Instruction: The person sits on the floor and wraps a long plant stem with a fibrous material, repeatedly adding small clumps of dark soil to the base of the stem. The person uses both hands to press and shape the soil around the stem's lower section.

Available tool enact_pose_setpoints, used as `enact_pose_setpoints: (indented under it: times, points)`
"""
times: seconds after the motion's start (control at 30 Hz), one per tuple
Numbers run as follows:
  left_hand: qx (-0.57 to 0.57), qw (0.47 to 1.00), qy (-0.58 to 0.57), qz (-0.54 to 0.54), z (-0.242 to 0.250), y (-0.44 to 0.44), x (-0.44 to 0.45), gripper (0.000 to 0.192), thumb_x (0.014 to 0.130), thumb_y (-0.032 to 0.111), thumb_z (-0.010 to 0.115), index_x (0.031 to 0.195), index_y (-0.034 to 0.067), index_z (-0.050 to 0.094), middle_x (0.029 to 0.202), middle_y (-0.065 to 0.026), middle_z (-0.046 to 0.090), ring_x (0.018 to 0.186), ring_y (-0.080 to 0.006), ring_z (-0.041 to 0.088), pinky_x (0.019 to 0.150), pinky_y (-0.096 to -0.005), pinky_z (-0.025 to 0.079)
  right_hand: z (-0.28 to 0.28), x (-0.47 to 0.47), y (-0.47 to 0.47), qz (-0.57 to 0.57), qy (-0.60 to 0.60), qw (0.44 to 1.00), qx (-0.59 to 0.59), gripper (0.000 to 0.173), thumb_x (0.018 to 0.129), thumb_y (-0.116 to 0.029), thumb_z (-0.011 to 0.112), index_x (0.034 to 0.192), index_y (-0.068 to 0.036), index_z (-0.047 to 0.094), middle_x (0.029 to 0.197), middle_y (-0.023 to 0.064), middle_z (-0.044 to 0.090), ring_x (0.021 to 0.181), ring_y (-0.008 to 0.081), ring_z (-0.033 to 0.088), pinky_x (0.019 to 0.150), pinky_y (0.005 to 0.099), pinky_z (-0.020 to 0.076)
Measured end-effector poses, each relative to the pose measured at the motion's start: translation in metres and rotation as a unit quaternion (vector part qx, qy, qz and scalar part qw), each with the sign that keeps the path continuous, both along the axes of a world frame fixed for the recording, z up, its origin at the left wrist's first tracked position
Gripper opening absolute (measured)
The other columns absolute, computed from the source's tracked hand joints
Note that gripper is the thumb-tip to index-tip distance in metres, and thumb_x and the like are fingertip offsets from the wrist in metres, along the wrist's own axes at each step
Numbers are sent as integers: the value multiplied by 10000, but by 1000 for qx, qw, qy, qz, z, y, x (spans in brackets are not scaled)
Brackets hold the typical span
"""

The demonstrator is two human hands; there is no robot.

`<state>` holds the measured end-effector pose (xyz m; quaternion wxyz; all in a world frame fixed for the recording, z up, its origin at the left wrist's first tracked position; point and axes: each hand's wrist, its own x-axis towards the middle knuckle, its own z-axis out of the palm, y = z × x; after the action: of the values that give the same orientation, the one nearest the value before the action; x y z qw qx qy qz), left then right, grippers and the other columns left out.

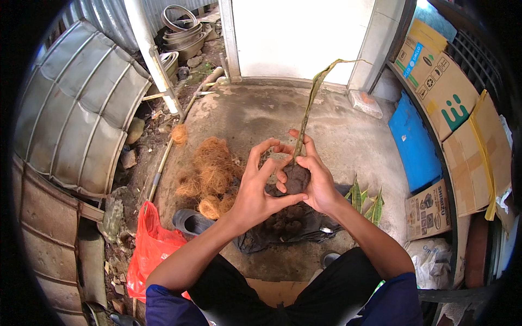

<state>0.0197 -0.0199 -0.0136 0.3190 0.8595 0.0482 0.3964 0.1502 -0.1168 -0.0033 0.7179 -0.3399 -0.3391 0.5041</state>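
A ball of dark soil is held between both hands, with a long, narrow snake plant leaf rising from its top and bending over at the tip. My left hand cups the ball from the left, fingers curled at its upper side and thumb under it. On the right, my right hand wraps the ball and the base of the leaf. Below them, loose soil lies on a black plastic sheet. Brown coconut fibre is heaped to the left on the concrete.
A red plastic bag and a dark clog are at the left. More variegated leaves lie right of the sheet. Cardboard boxes and a blue panel line the right side; a pipe edges the floor at left.
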Motion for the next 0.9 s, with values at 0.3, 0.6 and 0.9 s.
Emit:
enact_pose_setpoints:
  times: [0.3,0.6,0.9]
  points:
    - [-23,999,-21,12,3,-3,-5,794,570,357,919,1250,92,607,1429,-192,371,1342,-377,370,1078,-497,343,17,-6,-5,17,0,999,38,571,940,-142,362,1486,-116,193,1267,141,470,890,205,591,742,352,535]
    - [27,1000,-7,8,5,-1,-10,713,584,350,910,1197,95,649,1440,-212,359,1343,-399,367,1071,-514,348,13,-4,-6,21,-19,1000,11,611,924,-65,377,1505,-118,197,1257,135,444,892,193,582,719,314,546]
    - [72,996,28,50,14,-6,-11,712,588,375,896,1202,110,651,1447,-216,362,1341,-409,369,1071,-517,354,10,-6,-9,22,20,999,15,565,954,-189,343,1503,-128,221,1201,125,468,887,197,569,722,347,532]
